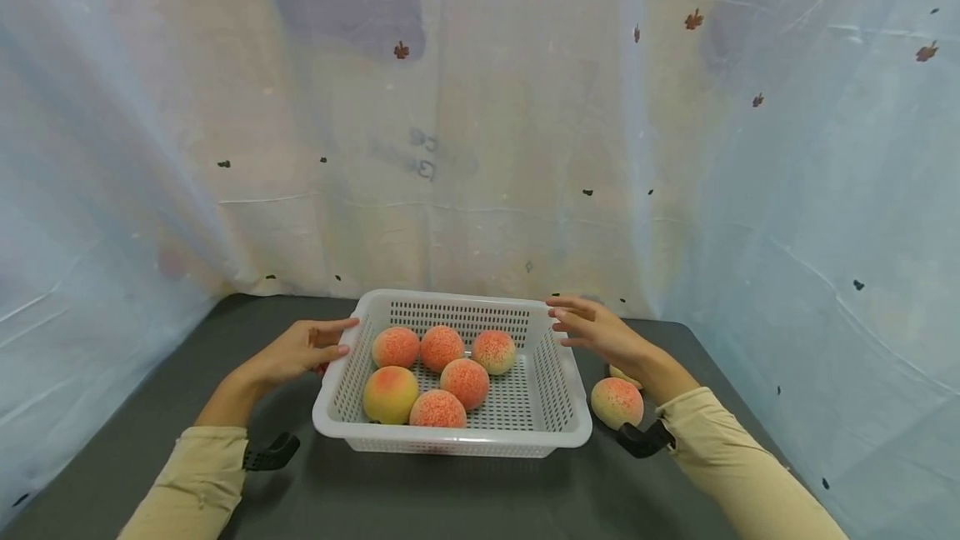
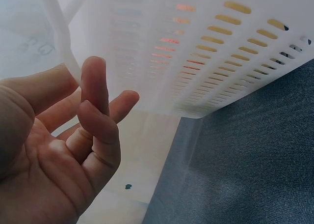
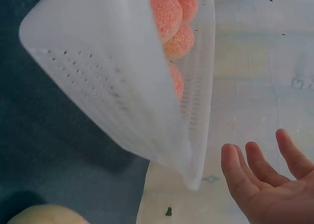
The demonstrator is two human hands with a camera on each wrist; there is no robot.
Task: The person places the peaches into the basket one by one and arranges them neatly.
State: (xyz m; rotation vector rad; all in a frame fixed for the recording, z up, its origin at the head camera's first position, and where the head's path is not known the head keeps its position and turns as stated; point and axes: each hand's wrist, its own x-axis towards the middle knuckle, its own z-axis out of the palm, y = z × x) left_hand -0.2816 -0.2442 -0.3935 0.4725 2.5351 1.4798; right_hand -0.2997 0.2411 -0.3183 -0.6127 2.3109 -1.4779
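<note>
A white slotted plastic basket (image 1: 465, 435) with several peaches (image 1: 465, 382) inside sits in front of me. Most of them are speckled pink-orange; one peach (image 1: 391, 395) is yellower and smoother. My left hand (image 1: 296, 350) pinches the basket's left rim, with the rim passing between thumb and fingers in the left wrist view. Beside the far right corner is my right hand (image 1: 606, 338), fingers extended and slightly spread. The right wrist view shows a gap between that hand (image 3: 274, 184) and the basket (image 3: 113, 86). Nothing is in its grasp.
On the dark table (image 1: 450, 498), right of the basket, lies a loose peach (image 1: 617, 403). Another peach (image 1: 626, 376) behind it is mostly hidden by the right forearm. A pale patterned curtain (image 1: 480, 148) hangs along the back and sides.
</note>
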